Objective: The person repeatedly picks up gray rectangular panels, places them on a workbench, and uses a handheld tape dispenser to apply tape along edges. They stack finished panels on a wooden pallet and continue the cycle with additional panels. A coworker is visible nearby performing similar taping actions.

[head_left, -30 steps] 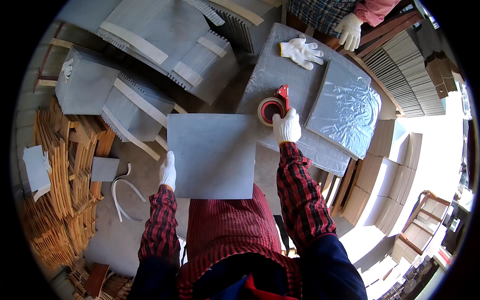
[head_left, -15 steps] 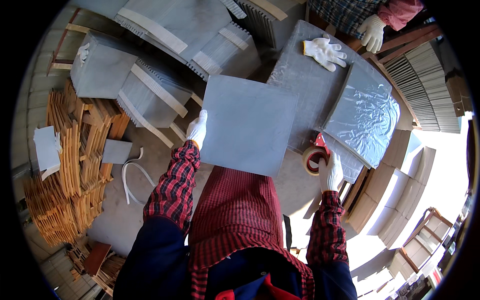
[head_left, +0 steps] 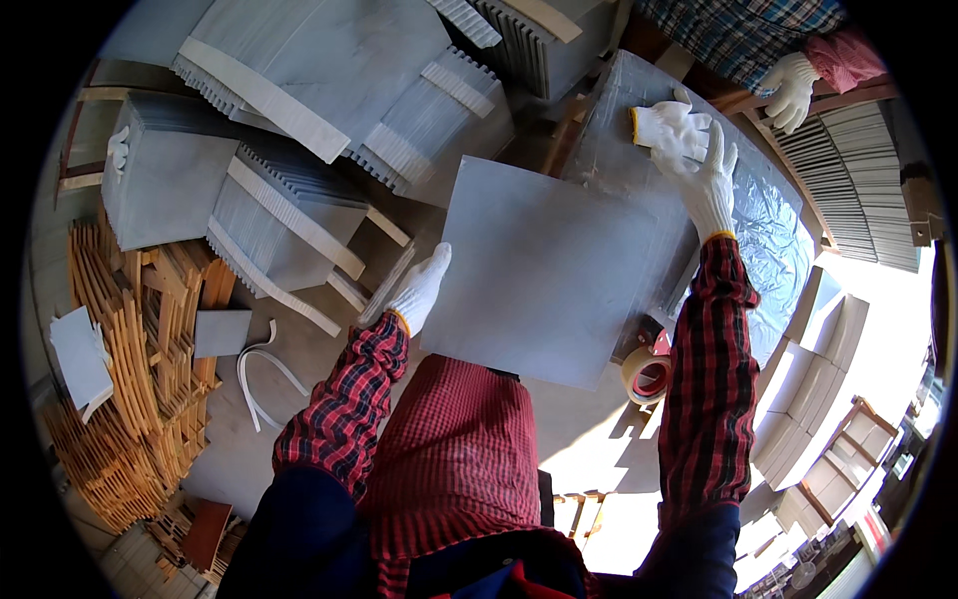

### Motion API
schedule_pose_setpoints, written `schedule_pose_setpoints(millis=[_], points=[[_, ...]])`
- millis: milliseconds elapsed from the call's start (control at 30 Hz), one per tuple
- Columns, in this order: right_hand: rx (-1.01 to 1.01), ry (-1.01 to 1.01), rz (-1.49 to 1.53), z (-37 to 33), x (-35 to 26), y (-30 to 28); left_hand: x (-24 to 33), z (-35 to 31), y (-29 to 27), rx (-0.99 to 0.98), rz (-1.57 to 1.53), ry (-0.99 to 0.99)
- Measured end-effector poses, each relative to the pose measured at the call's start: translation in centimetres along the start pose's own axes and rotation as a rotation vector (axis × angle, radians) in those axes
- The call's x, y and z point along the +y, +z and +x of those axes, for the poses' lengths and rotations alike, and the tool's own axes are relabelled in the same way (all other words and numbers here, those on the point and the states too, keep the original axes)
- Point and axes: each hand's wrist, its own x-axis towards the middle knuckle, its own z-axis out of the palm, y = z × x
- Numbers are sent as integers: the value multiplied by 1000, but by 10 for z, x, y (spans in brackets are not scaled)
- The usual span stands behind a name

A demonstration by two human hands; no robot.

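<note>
Left hand in a white glove, grip closed on the left edge of the grey tile, which is held flat over the surface. Right hand has let go since a moment ago: it left the tape roll on the surface and moved up past the tile's far right corner, fingers spread, grip open, holding nothing, touching a spare white glove on the plastic-wrapped stack. So the tile is now carried one-handed. Another person's gloved hand is at top right.
</note>
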Motion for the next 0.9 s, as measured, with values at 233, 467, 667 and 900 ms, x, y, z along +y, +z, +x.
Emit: schedule_pose_setpoints(millis=[233,467,667,900], points=[[-7,99,-16,18,-35,56,-6,11,-13,-200,-295,-77],[-18,-128,529,-157,0,36,-9,12,-11,-183,-553,-103],[114,-105,168,-173,-90,82,-48,38,-18,-127,-559,-11],[-234,-653,320,-184,-188,72,-35,33,-20,-165,-572,124]])
